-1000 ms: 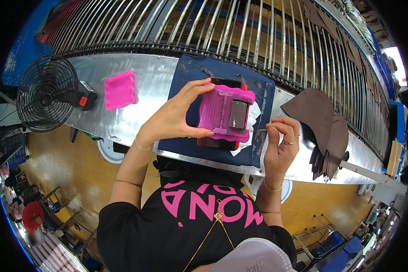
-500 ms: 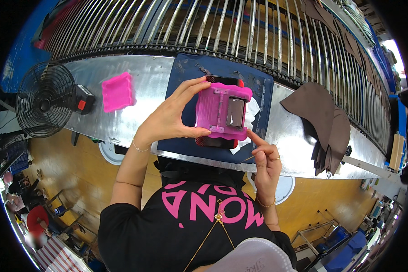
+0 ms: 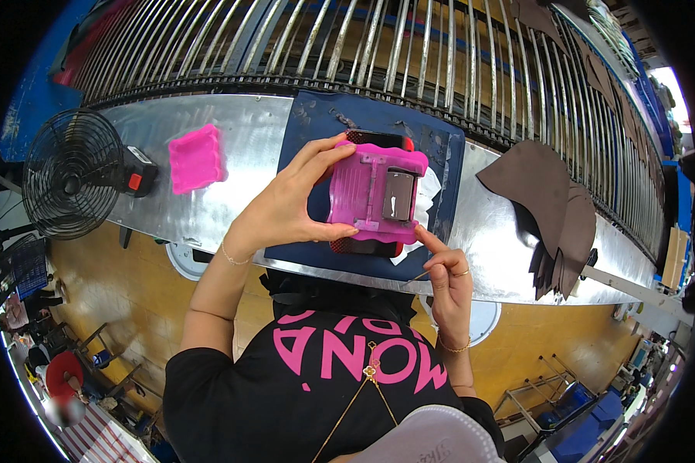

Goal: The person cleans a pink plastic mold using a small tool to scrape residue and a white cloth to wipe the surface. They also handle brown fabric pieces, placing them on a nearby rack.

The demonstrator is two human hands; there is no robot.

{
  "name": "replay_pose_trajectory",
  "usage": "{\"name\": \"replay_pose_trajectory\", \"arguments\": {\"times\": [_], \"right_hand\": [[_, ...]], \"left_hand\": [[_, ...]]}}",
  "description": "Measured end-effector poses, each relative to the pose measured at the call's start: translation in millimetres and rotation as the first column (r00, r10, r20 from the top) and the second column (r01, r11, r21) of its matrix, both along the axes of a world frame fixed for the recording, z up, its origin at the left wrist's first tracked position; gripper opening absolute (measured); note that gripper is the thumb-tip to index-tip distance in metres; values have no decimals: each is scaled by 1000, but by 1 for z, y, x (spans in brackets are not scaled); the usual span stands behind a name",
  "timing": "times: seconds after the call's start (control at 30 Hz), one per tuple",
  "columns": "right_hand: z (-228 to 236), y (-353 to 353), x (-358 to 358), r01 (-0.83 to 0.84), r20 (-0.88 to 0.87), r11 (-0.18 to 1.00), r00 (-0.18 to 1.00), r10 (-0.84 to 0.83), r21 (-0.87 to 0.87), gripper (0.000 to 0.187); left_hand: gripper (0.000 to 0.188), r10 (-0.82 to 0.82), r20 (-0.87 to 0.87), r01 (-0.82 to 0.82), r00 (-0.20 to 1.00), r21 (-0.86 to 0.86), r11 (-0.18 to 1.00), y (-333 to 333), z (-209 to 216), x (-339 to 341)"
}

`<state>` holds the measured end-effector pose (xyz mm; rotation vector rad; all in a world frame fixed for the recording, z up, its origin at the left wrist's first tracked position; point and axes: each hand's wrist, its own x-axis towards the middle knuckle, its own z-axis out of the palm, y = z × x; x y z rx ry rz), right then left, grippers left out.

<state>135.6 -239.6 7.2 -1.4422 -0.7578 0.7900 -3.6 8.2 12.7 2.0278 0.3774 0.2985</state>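
Note:
My left hand [image 3: 286,202] grips a pink scalloped-edge plate [image 3: 349,197], its thumb along the near edge and its fingers at the far edge. Set into the plate's right half is a dark grey-brown rectangular window [image 3: 398,196] with a shiny spot. A black and red part [image 3: 371,247] sticks out from beneath the plate on its near and far sides. My right hand [image 3: 449,282] has its index fingertip at the plate's near right corner. Its thumb and other fingers pinch a thin needle-like tool [image 3: 418,276].
The blue mat [image 3: 301,166] lies on a metal table [image 3: 239,166]. A pink scalloped tray [image 3: 195,159] and a black fan [image 3: 73,174] stand at the left. Brown cut pieces [image 3: 537,193] are stacked at the right. A rack of metal bars [image 3: 363,46] runs along the far side.
The plate and both hands have shifted very slightly left in the picture, and so has the tray. My grips look the same.

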Motion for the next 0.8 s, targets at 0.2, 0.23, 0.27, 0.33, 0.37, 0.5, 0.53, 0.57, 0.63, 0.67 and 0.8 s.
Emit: {"name": "replay_pose_trajectory", "arguments": {"times": [0.2,0.23,0.27,0.33,0.37,0.5,0.53,0.57,0.63,0.67,0.8], "right_hand": [[-1,1,3,-26,99,999,995,29,-28,13],[-1,1,3,-31,117,999,993,35,-32,13],[-1,1,4,-39,148,998,988,46,-45,12],[0,1,5,-55,208,996,976,68,-69,10],[1,1,5,-53,213,996,975,67,-73,9],[4,2,6,-49,242,995,968,69,-88,8],[4,2,6,-51,250,994,965,73,-92,8],[4,2,6,-54,250,994,965,75,-91,8],[3,2,6,-51,255,994,964,74,-93,8],[3,2,6,-54,259,994,963,77,-94,8],[1,-1,10,-75,267,993,959,97,-91,6]], "left_hand": [[94,11,8,-11,1000,3,1000,-2,0,0],[94,9,11,-10,1000,15,1000,-2,-1,0],[94,8,15,-8,1000,26,1000,-2,-1,0],[94,8,16,-8,1000,35,999,-1,-1,0],[94,8,14,-9,1000,30,1000,-1,0,0],[95,3,21,-4,1000,23,1000,-1,0,1],[94,4,19,-4,1000,26,1000,-1,-1,1],[94,4,17,-5,1000,28,1000,-1,-1,0],[94,-1,24,0,1000,28,1000,-1,-2,1],[94,-2,30,1,1000,28,1000,0,-2,1],[94,-15,28,15,1000,22,1000,1,-3,1]]}}
